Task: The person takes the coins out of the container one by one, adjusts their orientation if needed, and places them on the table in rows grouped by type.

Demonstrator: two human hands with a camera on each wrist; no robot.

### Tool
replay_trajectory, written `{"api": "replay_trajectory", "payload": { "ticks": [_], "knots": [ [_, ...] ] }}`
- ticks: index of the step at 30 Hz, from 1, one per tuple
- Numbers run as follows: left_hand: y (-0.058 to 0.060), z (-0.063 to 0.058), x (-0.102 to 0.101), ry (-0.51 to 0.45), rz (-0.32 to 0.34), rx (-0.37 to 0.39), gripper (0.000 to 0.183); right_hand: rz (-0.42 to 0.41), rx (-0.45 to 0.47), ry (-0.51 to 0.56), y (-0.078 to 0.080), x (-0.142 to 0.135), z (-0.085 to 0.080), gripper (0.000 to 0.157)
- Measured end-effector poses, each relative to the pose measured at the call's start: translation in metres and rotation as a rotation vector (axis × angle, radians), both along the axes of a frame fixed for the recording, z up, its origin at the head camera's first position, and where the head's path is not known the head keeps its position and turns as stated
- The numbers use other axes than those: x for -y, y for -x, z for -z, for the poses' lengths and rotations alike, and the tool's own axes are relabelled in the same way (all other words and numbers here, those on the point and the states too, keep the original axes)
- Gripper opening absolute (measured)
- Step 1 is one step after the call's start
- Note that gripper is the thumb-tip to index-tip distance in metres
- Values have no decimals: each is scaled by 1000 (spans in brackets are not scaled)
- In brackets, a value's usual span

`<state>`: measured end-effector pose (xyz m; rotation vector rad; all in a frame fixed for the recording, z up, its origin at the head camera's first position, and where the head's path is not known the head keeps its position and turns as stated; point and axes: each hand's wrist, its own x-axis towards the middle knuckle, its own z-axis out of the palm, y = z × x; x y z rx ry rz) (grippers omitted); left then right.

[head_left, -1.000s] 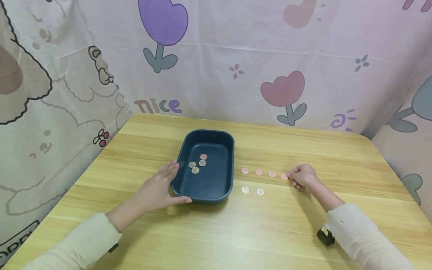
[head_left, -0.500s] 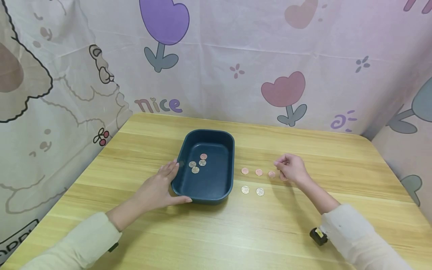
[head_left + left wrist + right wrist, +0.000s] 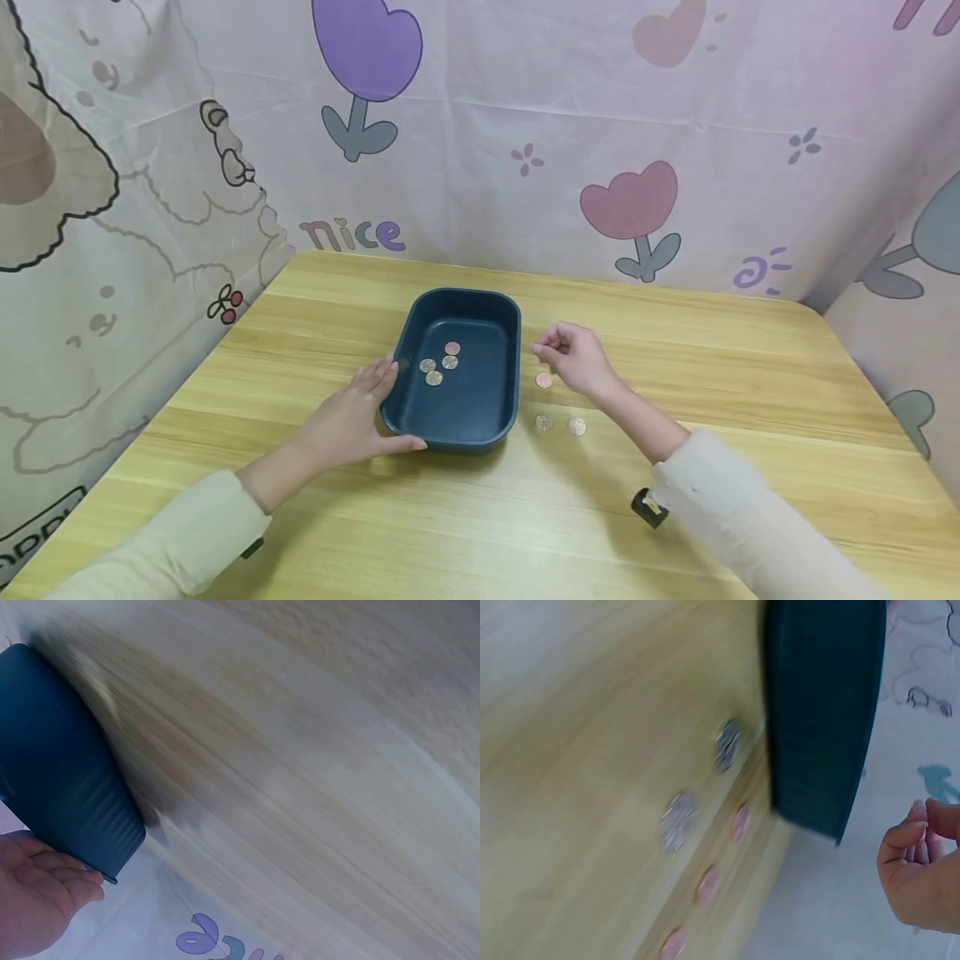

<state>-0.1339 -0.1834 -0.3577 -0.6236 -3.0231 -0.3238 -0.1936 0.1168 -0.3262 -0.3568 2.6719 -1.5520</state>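
Note:
A dark blue tray [image 3: 480, 392] stands left of centre, with one copper-coloured coin [image 3: 452, 348] and several paler coins [image 3: 434, 378] inside. My left hand [image 3: 347, 421] holds its near left corner, fingertips at the left rim and thumb along the front edge. Just beyond the tray's right rim, my right hand [image 3: 579, 360] hovers above the table with thumb and fingers pinched together; the coin in that pinch is hard to make out. Beneath lies a row of copper-coloured coins [image 3: 707, 884], partly hidden in the head view. Two silver coins [image 3: 678, 821] lie nearer me.
The wooden table [image 3: 480, 533] ends at a printed cloth backdrop [image 3: 480, 200] at the rear, with cloth at both sides too. A small black device [image 3: 649, 507] hangs under the right sleeve.
The right hand has lifted from the right end of the copper-coloured row and moved left, close to the tray. My left hand and the tray stay in place.

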Motion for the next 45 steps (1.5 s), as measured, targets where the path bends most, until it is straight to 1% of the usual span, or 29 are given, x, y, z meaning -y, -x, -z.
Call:
{"api": "replay_trajectory", "payload": {
  "ticks": [5, 11, 15, 22, 26, 29, 34, 39, 45],
  "knots": [
    [0, 0, 1, 1, -3, 5, 111, -64, -23, 21, 4, 30, -3, 10],
    [0, 0, 1, -5, -12, 16, 111, -100, -46, 2, 10, 61, 0, 11],
    [0, 1, 1, -5, -8, 15, 111, -101, -47, -35, 15, 79, 6, 14],
    [1, 2, 3, -2, -1, 12, 111, -113, 7, -131, 24, 104, 25, 14],
    [0, 2, 4, -9, 8, 9, 111, -118, 8, -188, 29, 113, 32, 14],
    [0, 3, 4, -13, 10, 10, 110, -124, 1, -251, 32, 118, 36, 15],
    [1, 3, 3, -11, 20, 0, 108, -160, 6, -346, 34, 124, 45, 15],
    [2, 4, 3, -11, 26, -21, 106, -175, 12, -378, 36, 128, 52, 15],
    [2, 5, 3, -12, 35, -40, 106, -200, 22, -419, 35, 131, 52, 18]
  ]
}}
